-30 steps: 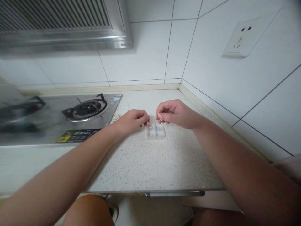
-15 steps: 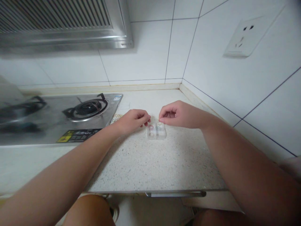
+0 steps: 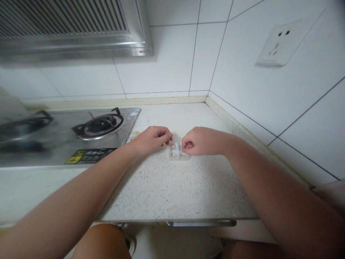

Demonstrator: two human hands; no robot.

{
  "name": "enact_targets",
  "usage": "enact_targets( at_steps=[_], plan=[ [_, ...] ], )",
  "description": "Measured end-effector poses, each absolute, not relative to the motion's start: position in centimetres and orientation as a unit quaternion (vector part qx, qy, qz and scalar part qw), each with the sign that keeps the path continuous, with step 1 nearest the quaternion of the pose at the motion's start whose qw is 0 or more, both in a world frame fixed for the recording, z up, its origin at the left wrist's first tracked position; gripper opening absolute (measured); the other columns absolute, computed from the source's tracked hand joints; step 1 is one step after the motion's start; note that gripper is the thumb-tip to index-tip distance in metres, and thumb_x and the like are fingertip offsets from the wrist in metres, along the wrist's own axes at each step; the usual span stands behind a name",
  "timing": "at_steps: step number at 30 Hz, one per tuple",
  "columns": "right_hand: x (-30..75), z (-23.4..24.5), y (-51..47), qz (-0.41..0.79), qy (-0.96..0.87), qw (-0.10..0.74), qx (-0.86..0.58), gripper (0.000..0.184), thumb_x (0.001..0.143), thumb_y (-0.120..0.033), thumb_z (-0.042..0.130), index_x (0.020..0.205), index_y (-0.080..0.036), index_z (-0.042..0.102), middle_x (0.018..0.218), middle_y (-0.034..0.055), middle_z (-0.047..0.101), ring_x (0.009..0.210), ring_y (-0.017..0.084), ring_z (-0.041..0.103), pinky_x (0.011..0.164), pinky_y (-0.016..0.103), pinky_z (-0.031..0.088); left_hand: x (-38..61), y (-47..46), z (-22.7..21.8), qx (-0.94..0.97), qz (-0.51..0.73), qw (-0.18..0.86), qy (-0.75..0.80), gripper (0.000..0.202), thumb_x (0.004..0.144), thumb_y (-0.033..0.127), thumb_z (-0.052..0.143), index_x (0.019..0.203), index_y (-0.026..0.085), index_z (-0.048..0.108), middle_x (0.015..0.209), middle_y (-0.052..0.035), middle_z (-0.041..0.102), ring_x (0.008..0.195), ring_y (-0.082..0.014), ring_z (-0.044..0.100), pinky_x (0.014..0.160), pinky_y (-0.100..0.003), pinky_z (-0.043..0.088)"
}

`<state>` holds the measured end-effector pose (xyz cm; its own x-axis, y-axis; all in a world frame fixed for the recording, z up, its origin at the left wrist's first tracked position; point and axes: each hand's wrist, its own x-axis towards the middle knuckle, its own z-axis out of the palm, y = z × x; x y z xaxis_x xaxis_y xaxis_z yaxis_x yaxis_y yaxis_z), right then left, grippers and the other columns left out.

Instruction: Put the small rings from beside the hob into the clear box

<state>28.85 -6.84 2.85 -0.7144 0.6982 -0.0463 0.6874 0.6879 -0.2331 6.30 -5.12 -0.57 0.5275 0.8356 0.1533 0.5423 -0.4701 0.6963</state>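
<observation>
A small clear plastic box (image 3: pixel 174 157) with compartments lies on the counter between my hands. Small ring-shaped pieces, one of them reddish, show inside it. My right hand (image 3: pixel 198 142) is closed in a pinch low over the box's front right compartment, with a small pale ring (image 3: pixel 183 154) at the fingertips. At the box's left side is my left hand (image 3: pixel 154 139), thumb and forefinger pressed together; whatever they hold is too small to make out. Behind the left wrist, a cluster of small yellowish and white ring-like pieces (image 3: pixel 134 135) is partly covered.
On the left is a steel gas hob (image 3: pixel 126 122) with a black burner (image 3: pixel 102 124). A range hood (image 3: pixel 81 46) hangs above it. The speckled counter (image 3: pixel 172 190) meets tiled walls at the back and right. A socket (image 3: pixel 280 43) is on the right wall.
My right hand has come down and toward me, carrying the small ring from above the box's back right part to its front right compartment. My left hand has barely moved.
</observation>
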Motion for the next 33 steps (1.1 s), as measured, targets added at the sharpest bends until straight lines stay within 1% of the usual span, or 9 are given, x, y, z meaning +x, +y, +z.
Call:
enact_targets(
  at_steps=[5, 8, 13, 18, 22, 27, 29, 33],
  plan=[
    [28.4, 3.0, -7.2, 0.108, -0.915, -0.001, -0.389, 0.019, 0.079, -0.032, 0.057, 0.072, -0.022, 0.072, 0.062, 0.0003, 0.061, 0.054, 0.011, 0.044, 0.057, 0.03, 0.029, 6.2, -5.2, -0.7, 0.824, 0.245, 0.297, 0.415, 0.032, 0.094, 0.038, 0.047, 0.082, 0.016, 0.066, 0.079, -0.0031, 0.069, 0.07, -0.0127, 0.059, 0.065, -0.025, 0.044],
    [28.3, 3.2, -7.4, 0.107, -0.912, 0.005, -0.396, 0.021, 0.08, -0.034, 0.057, 0.071, -0.021, 0.071, 0.062, 0.0009, 0.061, 0.055, 0.011, 0.045, 0.058, 0.03, 0.029, 6.2, -5.1, -0.7, 0.823, 0.249, 0.299, 0.414, 0.031, 0.094, 0.037, 0.047, 0.082, 0.016, 0.066, 0.079, -0.003, 0.069, 0.07, -0.0126, 0.059, 0.065, -0.025, 0.044],
    [28.7, 3.4, -7.2, 0.105, -0.915, 0.062, -0.384, 0.025, 0.085, -0.035, 0.054, 0.069, -0.02, 0.066, 0.061, -0.0001, 0.059, 0.055, 0.011, 0.043, 0.057, 0.029, 0.027, 6.2, -5.0, -0.7, 0.826, 0.25, 0.293, 0.412, 0.03, 0.094, 0.036, 0.047, 0.083, 0.017, 0.067, 0.078, -0.0027, 0.068, 0.07, -0.0126, 0.06, 0.066, -0.025, 0.045],
    [29.6, 3.0, -6.1, 0.058, -0.916, 0.112, -0.382, 0.029, 0.088, -0.036, 0.05, 0.068, -0.019, 0.06, 0.058, -0.0015, 0.054, 0.055, 0.01, 0.04, 0.057, 0.03, 0.023, 5.7, -4.9, -0.4, 0.83, 0.257, 0.272, 0.414, 0.03, 0.094, 0.037, 0.048, 0.081, 0.017, 0.066, 0.077, -0.002, 0.069, 0.07, -0.0126, 0.06, 0.065, -0.025, 0.045],
    [30.2, 2.4, -5.3, 0.022, -0.91, 0.119, -0.396, 0.028, 0.089, -0.036, 0.049, 0.069, -0.019, 0.06, 0.061, -0.0011, 0.056, 0.057, 0.011, 0.042, 0.059, 0.03, 0.024, 4.2, -4.3, 0.9, 0.821, 0.309, 0.203, 0.434, 0.032, 0.094, 0.041, 0.048, 0.084, 0.017, 0.068, 0.077, -0.0026, 0.069, 0.066, -0.0125, 0.059, 0.061, -0.026, 0.044],
    [30.4, 2.1, -4.9, 0.021, -0.904, 0.108, -0.413, 0.026, 0.089, -0.035, 0.049, 0.074, -0.02, 0.063, 0.063, -0.0008, 0.058, 0.059, 0.011, 0.044, 0.06, 0.03, 0.025, 1.3, -3.4, 3.0, 0.748, 0.439, 0.13, 0.48, 0.032, 0.093, 0.04, 0.048, 0.084, 0.015, 0.066, 0.076, -0.0051, 0.068, 0.065, -0.0129, 0.058, 0.06, -0.025, 0.044],
    [30.3, 2.1, -4.9, 0.026, -0.905, 0.104, -0.411, 0.026, 0.089, -0.035, 0.049, 0.074, -0.02, 0.064, 0.064, -0.0007, 0.058, 0.06, 0.011, 0.045, 0.061, 0.03, 0.026, 0.2, -3.2, 3.6, 0.734, 0.432, 0.093, 0.515, 0.033, 0.093, 0.04, 0.046, 0.085, 0.015, 0.066, 0.079, -0.0056, 0.069, 0.066, -0.0134, 0.059, 0.061, -0.025, 0.044],
    [30.4, 2.2, -5.0, 0.031, -0.905, 0.101, -0.412, 0.026, 0.089, -0.034, 0.048, 0.075, -0.02, 0.064, 0.065, -0.0009, 0.059, 0.06, 0.011, 0.045, 0.061, 0.03, 0.025, -2.0, -2.6, 3.9, 0.737, 0.33, 0.0, 0.59, 0.038, 0.093, 0.045, 0.043, 0.088, 0.017, 0.068, 0.082, -0.0054, 0.072, 0.071, -0.0158, 0.06, 0.062, -0.026, 0.041]
  ],
)
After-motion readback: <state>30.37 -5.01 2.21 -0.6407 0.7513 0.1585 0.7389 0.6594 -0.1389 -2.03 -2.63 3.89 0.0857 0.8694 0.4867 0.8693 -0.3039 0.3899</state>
